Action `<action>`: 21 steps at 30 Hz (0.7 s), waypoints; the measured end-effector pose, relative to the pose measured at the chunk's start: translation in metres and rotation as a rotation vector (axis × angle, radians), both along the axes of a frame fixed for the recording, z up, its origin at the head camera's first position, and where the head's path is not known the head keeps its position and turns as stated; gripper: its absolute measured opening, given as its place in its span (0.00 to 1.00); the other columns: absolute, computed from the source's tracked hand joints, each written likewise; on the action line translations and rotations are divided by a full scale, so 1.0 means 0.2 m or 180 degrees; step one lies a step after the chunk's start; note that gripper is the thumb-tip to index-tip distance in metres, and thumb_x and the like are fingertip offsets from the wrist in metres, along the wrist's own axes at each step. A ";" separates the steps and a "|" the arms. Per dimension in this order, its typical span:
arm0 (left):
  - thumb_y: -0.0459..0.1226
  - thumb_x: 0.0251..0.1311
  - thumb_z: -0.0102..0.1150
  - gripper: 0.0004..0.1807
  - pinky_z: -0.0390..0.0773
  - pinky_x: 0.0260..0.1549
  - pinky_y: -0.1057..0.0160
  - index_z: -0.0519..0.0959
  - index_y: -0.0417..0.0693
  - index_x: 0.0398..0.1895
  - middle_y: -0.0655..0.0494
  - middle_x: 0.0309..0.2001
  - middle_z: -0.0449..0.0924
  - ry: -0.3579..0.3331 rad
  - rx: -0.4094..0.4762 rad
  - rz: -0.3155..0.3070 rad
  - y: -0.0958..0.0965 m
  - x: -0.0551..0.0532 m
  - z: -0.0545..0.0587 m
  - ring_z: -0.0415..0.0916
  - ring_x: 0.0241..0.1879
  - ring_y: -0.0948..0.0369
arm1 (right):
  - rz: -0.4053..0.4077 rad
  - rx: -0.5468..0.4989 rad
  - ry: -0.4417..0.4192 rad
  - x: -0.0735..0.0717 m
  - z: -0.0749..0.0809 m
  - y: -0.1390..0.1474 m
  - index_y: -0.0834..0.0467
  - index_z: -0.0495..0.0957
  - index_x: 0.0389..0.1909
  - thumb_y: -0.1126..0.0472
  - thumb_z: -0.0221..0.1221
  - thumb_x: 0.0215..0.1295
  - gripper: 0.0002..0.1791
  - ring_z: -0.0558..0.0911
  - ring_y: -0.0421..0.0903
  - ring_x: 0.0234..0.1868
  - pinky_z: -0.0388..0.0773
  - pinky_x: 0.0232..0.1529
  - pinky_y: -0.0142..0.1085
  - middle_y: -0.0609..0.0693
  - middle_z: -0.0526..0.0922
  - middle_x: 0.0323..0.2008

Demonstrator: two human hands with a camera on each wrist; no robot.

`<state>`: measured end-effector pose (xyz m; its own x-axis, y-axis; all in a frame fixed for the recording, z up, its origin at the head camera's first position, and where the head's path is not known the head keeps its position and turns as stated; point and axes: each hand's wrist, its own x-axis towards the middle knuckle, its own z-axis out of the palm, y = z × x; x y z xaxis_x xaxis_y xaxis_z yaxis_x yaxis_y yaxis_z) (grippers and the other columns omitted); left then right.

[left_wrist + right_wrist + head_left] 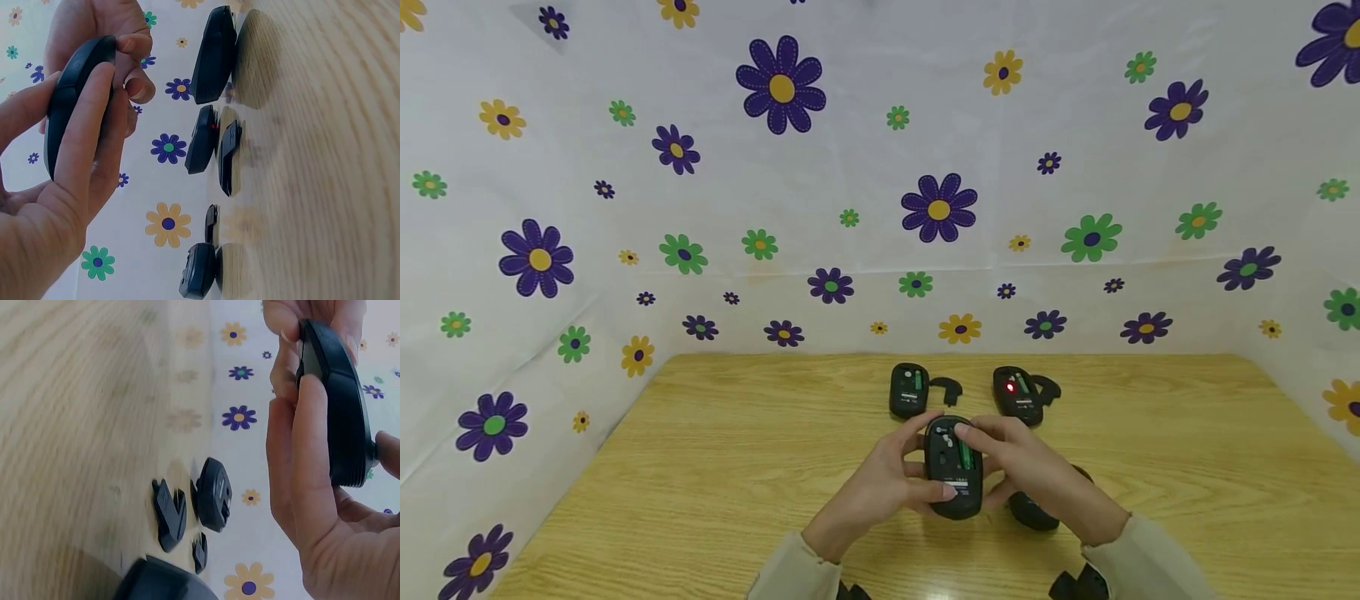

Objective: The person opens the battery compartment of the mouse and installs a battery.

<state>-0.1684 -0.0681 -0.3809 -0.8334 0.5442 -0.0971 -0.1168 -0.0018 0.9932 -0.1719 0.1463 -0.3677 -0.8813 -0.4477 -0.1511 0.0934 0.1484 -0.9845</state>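
Observation:
A black computer mouse (pixel 955 492) is held underside up above the table, its battery compartment uncovered and a green battery (pixel 966 454) inside. My left hand (pixel 880 479) grips its left side, the thumb lying over the lower label. Around the other side curls my right hand (pixel 1030 462), its thumb at the top end of the battery slot. In the left wrist view the mouse (pixel 69 109) shows its side between the fingers. Another black mouse (pixel 1033 512) lies below my right wrist, partly hidden by it.
Towards the back of the wooden table (pixel 737 433) lie two upturned mice: a left one (pixel 908 402) with a loose battery cover (pixel 951 389) beside it, and a right one (pixel 1022 407) with a red light on and its cover (pixel 1047 390) alongside. A flowered cloth (pixel 865 158) stands behind.

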 end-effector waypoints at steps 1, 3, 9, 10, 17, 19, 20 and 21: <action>0.19 0.57 0.63 0.48 0.88 0.36 0.52 0.58 0.51 0.79 0.44 0.57 0.71 -0.0005 -0.0003 -0.0001 0.00 0.00 0.00 0.82 0.48 0.50 | -0.0004 -0.0021 0.0015 0.00 0.00 0.00 0.74 0.68 0.64 0.50 0.51 0.79 0.30 0.85 0.51 0.38 0.88 0.30 0.45 0.57 0.80 0.44; 0.18 0.56 0.63 0.48 0.88 0.36 0.51 0.58 0.51 0.79 0.44 0.57 0.71 -0.0008 -0.0008 -0.0004 0.00 0.00 0.00 0.83 0.48 0.49 | -0.0003 -0.0064 0.0043 0.00 -0.01 0.00 0.73 0.70 0.60 0.52 0.51 0.79 0.27 0.84 0.50 0.39 0.88 0.31 0.45 0.56 0.80 0.43; 0.18 0.56 0.64 0.48 0.88 0.36 0.52 0.59 0.52 0.79 0.43 0.57 0.71 0.0001 -0.0036 -0.0010 -0.01 0.00 0.00 0.83 0.47 0.49 | 0.0017 -0.0143 0.0126 0.00 -0.01 -0.01 0.72 0.74 0.53 0.55 0.52 0.80 0.21 0.82 0.50 0.40 0.88 0.33 0.46 0.55 0.80 0.40; 0.19 0.56 0.64 0.48 0.88 0.36 0.53 0.60 0.53 0.79 0.43 0.56 0.71 0.0003 -0.0041 -0.0009 -0.01 0.00 0.00 0.83 0.47 0.49 | 0.0018 -0.0146 0.0135 0.00 -0.01 -0.01 0.72 0.74 0.52 0.55 0.52 0.80 0.20 0.82 0.49 0.40 0.88 0.33 0.46 0.55 0.80 0.39; 0.19 0.57 0.64 0.47 0.88 0.35 0.52 0.60 0.52 0.79 0.43 0.57 0.71 0.0044 -0.0035 0.0051 -0.02 0.00 0.00 0.83 0.46 0.49 | -0.0133 -0.0173 -0.0016 0.02 -0.02 -0.04 0.72 0.71 0.61 0.55 0.51 0.79 0.24 0.82 0.49 0.41 0.88 0.33 0.43 0.56 0.80 0.44; 0.20 0.57 0.64 0.46 0.88 0.35 0.51 0.59 0.51 0.79 0.42 0.58 0.71 0.0064 -0.0027 0.0079 -0.04 0.00 0.00 0.83 0.46 0.49 | -0.0175 -0.0213 -0.0107 0.02 -0.02 -0.06 0.73 0.68 0.65 0.56 0.50 0.79 0.26 0.81 0.49 0.41 0.88 0.35 0.43 0.57 0.79 0.46; 0.20 0.58 0.64 0.46 0.88 0.35 0.51 0.58 0.50 0.79 0.42 0.58 0.71 0.0071 -0.0024 0.0089 -0.04 0.00 0.00 0.83 0.46 0.49 | -0.0191 -0.0228 -0.0134 0.02 -0.02 -0.07 0.73 0.67 0.66 0.57 0.50 0.79 0.26 0.81 0.49 0.41 0.88 0.35 0.43 0.58 0.79 0.47; 0.20 0.58 0.63 0.46 0.88 0.36 0.50 0.58 0.50 0.79 0.41 0.58 0.71 0.0068 -0.0015 0.0095 -0.05 0.00 -0.01 0.83 0.46 0.49 | -0.0208 -0.0239 -0.0150 0.02 -0.02 -0.08 0.73 0.66 0.67 0.58 0.50 0.79 0.26 0.81 0.49 0.41 0.88 0.36 0.44 0.58 0.79 0.48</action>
